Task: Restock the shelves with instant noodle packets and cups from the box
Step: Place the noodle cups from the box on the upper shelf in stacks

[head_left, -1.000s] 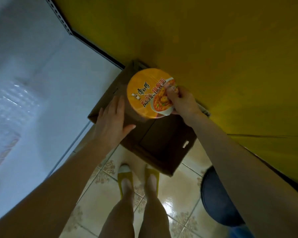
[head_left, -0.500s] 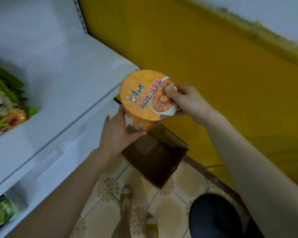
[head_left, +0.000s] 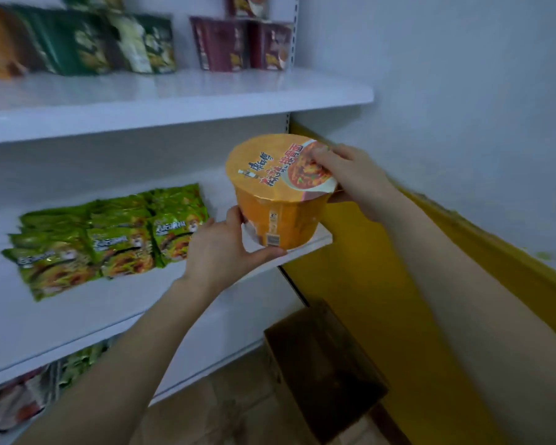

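I hold an orange instant noodle cup (head_left: 278,200) in both hands, just above the right end of the white middle shelf (head_left: 109,303). My left hand (head_left: 225,248) cups its base from below and the left, thumb under the bottom. My right hand (head_left: 350,178) grips the lid rim on the right side. Whether the cup's base touches the shelf is unclear. The brown cardboard box (head_left: 321,367) stands on the floor below, by the yellow wall.
Green noodle packets (head_left: 109,239) lie on the middle shelf left of the cup. The upper shelf (head_left: 174,97) carries dark green packets and dark red cups (head_left: 241,43). More packets fill the bottom shelf (head_left: 20,399). The yellow wall panel (head_left: 366,284) is on the right.
The cup has come up from above the box to the middle shelf's right end. My left hand moved from the box flap to the cup's base. My view swung up to the shelves.
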Motion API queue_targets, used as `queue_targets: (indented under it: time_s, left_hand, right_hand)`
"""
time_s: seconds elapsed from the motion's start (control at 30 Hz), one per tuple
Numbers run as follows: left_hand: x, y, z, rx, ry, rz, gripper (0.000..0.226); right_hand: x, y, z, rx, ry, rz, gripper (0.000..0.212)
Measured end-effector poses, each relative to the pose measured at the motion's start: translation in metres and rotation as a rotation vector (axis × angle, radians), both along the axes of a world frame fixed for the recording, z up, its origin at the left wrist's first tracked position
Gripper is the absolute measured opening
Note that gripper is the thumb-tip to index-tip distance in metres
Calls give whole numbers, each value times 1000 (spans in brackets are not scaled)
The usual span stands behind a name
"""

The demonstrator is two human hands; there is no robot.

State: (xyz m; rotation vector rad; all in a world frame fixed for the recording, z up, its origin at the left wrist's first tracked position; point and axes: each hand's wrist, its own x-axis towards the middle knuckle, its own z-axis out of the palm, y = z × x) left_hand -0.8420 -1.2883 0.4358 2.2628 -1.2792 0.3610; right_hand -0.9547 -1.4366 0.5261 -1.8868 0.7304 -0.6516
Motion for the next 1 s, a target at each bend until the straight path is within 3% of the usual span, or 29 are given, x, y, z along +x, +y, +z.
queue_targets:
  time_s: [0.2,0.37,0.53,0.7,0.9,1.0]
  left_hand:
    - [26,81,46,-98,-145,160,84]
    - [46,142,78,36,-175,323,82]
    - [91,209,96,26,-213,384,90]
    - [144,280,110,33,-252,431,77]
    - [210,338,112,213,-285,484,116]
    - [233,346,115,252,-288,486,112]
  right_hand:
    - [43,67,58,-23,-52,129,21]
    - [89,122,87,-42,-63,229,24]
    - [146,182,106,-52,-105,310,22]
    - [206,245,121,-20,-115,341,22]
    - [261,287,140,-32,-160,326,21]
    - [284,295,150,-24,-159,295,19]
